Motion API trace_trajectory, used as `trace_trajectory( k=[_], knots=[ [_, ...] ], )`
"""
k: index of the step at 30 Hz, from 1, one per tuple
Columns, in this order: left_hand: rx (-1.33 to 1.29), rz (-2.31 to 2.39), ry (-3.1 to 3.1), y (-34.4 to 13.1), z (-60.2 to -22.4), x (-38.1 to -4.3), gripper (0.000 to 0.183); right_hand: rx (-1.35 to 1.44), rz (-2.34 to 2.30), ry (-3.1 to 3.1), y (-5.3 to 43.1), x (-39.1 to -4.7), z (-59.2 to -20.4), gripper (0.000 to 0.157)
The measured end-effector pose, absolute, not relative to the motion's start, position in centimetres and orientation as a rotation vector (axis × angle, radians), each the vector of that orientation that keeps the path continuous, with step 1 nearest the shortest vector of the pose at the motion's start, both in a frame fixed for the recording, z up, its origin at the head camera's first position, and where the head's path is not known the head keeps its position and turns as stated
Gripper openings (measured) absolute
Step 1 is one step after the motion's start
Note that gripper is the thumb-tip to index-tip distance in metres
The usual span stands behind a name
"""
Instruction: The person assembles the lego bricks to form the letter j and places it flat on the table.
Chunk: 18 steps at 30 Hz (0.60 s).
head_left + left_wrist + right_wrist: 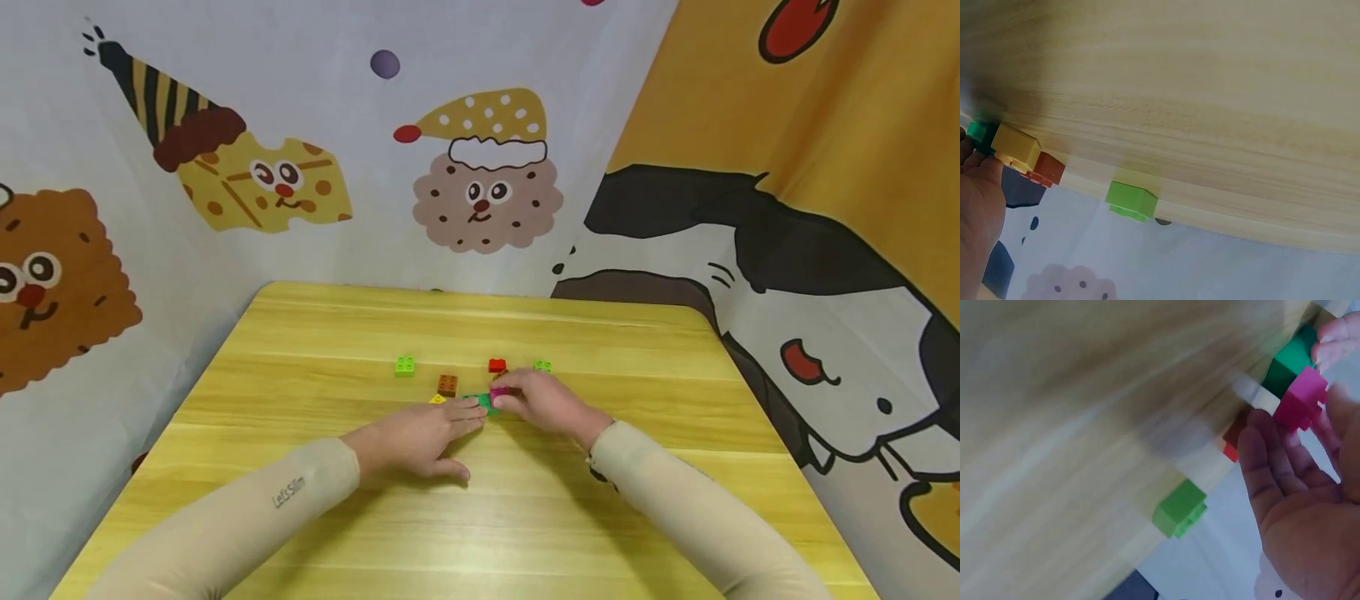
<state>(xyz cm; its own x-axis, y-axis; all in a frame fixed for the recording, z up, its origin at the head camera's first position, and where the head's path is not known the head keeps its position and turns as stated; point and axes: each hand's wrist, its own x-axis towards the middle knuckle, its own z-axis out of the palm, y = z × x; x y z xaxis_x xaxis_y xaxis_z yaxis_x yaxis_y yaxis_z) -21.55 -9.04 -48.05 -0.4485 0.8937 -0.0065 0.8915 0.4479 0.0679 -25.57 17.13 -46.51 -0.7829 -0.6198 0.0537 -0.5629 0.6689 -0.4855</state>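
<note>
One lime brick sits off by itself on the wood-look table, then comes the left hand, thumb stuck out to the side, fingers straight with the tips resting on the green brick. Right by those fingers there's a yellow brick and, just behind it, a brown brick. Next is the pink brick at the green one's right end, pinched by the right hand, tbh can't tell if it's pressed down fully. Red brick is just behind, plus another brown brick mostly hidden by the hand, and last a second lime brick near the knuckles
</note>
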Motion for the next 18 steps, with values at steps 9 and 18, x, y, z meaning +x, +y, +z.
trace_trajectory(
  k=[9,18],
  knots=[
    [1.555,0.219,2.711,-9.5,-47.3,-21.8,0.083,-0.699,-0.937,2.664,16.3,-26.0,-46.1,0.03],
    [1.232,0.298,3.001,-11.5,-46.4,-23.6,0.056,-0.567,-1.073,2.5,16.5,-26.8,-45.9,0.014]
  ],
)
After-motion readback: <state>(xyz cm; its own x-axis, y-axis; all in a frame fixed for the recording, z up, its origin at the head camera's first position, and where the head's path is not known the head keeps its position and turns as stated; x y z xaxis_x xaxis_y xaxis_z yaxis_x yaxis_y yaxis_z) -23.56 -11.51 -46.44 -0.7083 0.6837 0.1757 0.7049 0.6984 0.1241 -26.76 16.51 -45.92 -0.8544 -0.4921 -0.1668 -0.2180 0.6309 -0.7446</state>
